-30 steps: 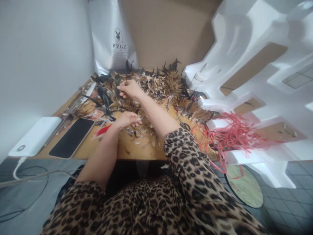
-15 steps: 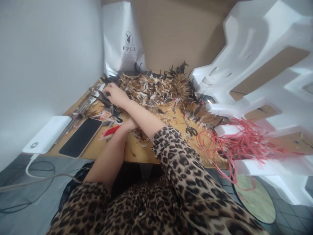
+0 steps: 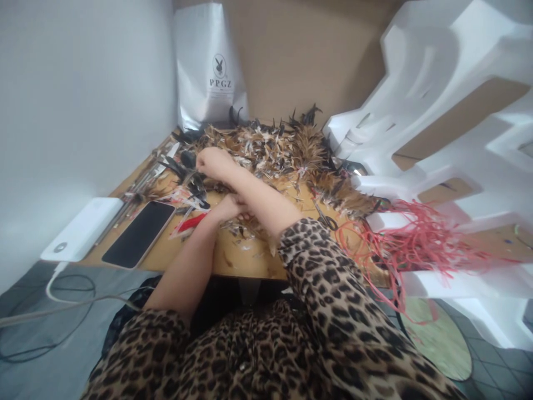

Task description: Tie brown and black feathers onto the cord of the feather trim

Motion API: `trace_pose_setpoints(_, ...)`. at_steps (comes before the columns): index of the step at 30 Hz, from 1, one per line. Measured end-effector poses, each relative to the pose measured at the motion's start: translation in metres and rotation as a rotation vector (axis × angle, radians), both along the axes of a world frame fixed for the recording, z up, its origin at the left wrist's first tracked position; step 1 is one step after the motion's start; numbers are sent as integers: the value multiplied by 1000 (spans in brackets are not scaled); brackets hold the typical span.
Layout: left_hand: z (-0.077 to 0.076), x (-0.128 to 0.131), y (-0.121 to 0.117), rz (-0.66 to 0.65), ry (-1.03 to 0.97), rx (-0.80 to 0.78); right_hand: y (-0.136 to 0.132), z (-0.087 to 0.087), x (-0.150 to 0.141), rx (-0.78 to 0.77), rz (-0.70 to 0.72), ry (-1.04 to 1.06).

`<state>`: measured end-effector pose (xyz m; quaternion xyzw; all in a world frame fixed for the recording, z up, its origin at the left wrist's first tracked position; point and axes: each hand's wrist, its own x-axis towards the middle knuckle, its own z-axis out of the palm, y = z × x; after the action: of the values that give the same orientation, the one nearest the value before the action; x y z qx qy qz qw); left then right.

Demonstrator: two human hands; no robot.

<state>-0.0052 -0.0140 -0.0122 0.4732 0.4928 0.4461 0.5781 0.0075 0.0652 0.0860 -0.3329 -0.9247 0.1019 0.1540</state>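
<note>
Mixed feathers (image 3: pixel 266 147), loose, on a tan tabletop (image 3: pixel 233 262)

Obscured: left hand (image 3: pixel 229 209), its fingertips lost beneath the right forearm (image 3: pixel 266 200); scissors (image 3: pixel 330 221), black-handled, partly behind the patterned right sleeve (image 3: pixel 306 250); white foam (image 3: pixel 449 111), moulded, cut off at the right edge.

Materials: brown plumes, pale-based, heaped along the table's far side; black feathers (image 3: pixel 181 169), long and curved, at the heap's left; pink strips (image 3: pixel 420 233), narrow and tangled (some trail below the table's edge); red piece (image 3: pixel 194 222), blurred, beside the left wrist.

Fingers: right hand (image 3: pixel 214 165), curled inward at the black feathers, tips turned from view; whether they pinch a quill, cannot tell. Left fingers, bent above small loose plumes; grip likewise unreadable.
</note>
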Motion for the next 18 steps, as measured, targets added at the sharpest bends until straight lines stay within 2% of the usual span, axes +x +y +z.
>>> trace_pose_setpoints(1,-1,-1,0,-94,70,-46,3,7,14,-53,-7,85)
trace_pose_setpoints(3,-2,-3,-1,-118,79,-59,6,14,45,-161,12,298)
trace_pose_setpoints(5,-1,-5,1,-54,-8,-53,8,12,78,-304,-40,510)
trace_pose_setpoints(7,1,-8,3,61,-160,-69,6,0,106,-485,-149,740)
trace_pose_setpoints(9,4,-11,5,176,-341,-92,2,-17,125,-767,-266,951)
trace_pose_setpoints(11,6,-14,7,262,-496,-103,-5,-34,135,-1022,-380,1114)
trace_pose_setpoints(13,7,-15,8,285,-589,-132,-13,-49,137,-1186,-399,1227)
trace_pose_setpoints(16,9,-15,7,288,-629,-162,-24,-63,134,-1352,-300,1299)
trace_pose_setpoints(18,9,-14,7,292,-622,-167,-29,-69,132,-1398,-255,1287)
